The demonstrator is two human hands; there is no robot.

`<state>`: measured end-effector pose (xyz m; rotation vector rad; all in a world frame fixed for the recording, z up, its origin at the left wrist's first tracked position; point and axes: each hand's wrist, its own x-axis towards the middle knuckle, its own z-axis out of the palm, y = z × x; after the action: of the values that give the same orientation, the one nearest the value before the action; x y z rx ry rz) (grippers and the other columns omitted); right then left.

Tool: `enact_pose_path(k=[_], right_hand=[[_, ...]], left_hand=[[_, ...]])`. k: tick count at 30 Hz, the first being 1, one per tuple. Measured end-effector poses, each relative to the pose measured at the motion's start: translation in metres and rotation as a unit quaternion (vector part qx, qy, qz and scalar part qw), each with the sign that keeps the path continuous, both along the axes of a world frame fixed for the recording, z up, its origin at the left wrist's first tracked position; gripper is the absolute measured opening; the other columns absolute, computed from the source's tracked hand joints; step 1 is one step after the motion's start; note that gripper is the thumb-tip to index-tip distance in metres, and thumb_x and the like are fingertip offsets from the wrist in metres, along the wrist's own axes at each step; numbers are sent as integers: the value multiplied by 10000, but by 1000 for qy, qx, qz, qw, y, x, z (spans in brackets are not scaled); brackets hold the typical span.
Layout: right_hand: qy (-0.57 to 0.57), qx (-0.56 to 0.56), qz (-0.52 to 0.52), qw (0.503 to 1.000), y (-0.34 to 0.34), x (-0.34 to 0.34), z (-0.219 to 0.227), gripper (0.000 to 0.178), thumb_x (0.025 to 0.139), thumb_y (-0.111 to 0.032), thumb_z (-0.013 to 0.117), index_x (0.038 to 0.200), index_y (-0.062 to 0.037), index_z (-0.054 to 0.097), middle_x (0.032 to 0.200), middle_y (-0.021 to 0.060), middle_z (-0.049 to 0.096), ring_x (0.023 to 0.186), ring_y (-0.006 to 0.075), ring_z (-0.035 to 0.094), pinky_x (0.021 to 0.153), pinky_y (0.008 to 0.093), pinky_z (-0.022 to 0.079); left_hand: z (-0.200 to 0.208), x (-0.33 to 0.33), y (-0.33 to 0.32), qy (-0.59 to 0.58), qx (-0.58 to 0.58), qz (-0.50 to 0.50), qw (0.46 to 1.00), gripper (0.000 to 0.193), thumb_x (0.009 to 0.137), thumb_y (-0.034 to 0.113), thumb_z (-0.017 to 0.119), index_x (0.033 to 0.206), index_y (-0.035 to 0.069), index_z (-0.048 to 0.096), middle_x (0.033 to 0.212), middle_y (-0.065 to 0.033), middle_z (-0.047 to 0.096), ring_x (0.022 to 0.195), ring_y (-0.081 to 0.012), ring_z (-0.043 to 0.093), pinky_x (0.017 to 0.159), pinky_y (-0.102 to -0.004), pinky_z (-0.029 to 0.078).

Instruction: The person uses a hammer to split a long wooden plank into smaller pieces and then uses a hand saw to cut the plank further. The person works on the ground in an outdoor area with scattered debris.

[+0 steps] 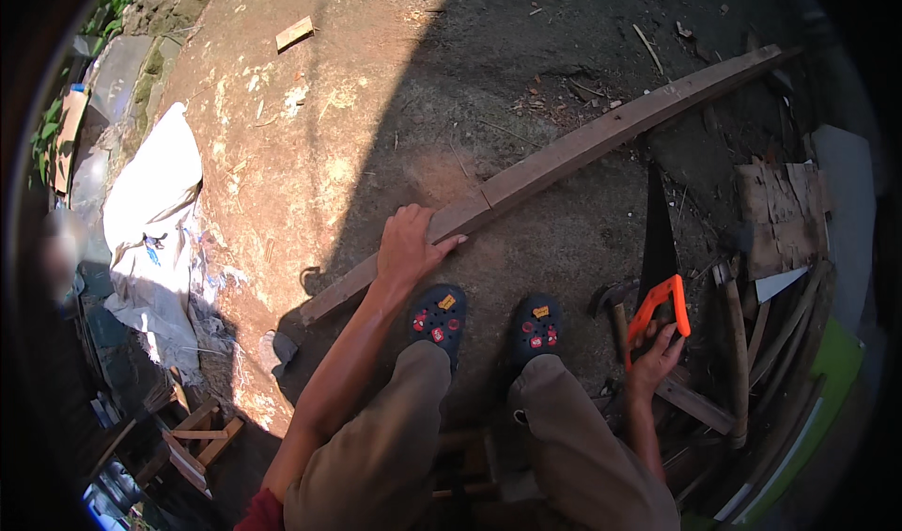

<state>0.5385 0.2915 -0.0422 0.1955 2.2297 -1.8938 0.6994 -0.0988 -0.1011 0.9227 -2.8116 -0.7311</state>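
A long squared wooden beam (pixel 573 150) lies slantwise across the ground, from near my left side to the far right. A dark line crosses its face a little beyond my left hand. My left hand (pixel 409 244) is closed over the beam, fingers over the far edge and thumb along the near side. On the right, my right hand (pixel 650 354) grips the orange handle of a handsaw (pixel 669 291). The saw's dark blade points away from me, its tip close to the beam's near side; whether they touch I cannot tell.
Beside the saw lie a hammer (pixel 615 305) and a wooden-handled tool (pixel 737 352), near stacked wood scraps and a green board (pixel 810 409). A white sack (pixel 155 202) rests at left, above a small wooden frame (pixel 197 442). A wood offcut (pixel 294 33) lies farther off.
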Motion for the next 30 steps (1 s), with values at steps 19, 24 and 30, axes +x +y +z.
enact_pose_path(k=[19, 24, 30], right_hand=[[47, -35, -35, 998, -39, -16, 13, 182, 1073, -251, 530, 1032, -101, 436, 796, -4, 463, 624, 108, 478, 528, 287, 439], [69, -36, -6, 997, -38, -17, 18, 199, 1072, -229, 526, 960, -79, 459, 752, -1, 459, 594, 104, 465, 511, 283, 416], [189, 101, 154, 965, -31, -3, 35, 139, 1013, -126, 558, 920, -31, 518, 675, 3, 525, 535, 94, 479, 515, 268, 407]], left_hand=[[-23, -14, -58, 75, -148, -32, 986, 767, 793, 568, 769, 1280, 27, 529, 1221, -164, 566, 1167, -349, 534, 993, -464, 399], [-19, -16, -41, -23, -37, 66, 997, 631, 867, 548, 707, 1155, 9, 549, 1151, -183, 580, 1077, -367, 583, 904, -477, 442], [-15, -16, -28, -66, 6, 158, 985, 544, 933, 524, 649, 1016, -5, 555, 1039, -202, 597, 963, -408, 625, 805, -500, 489]])
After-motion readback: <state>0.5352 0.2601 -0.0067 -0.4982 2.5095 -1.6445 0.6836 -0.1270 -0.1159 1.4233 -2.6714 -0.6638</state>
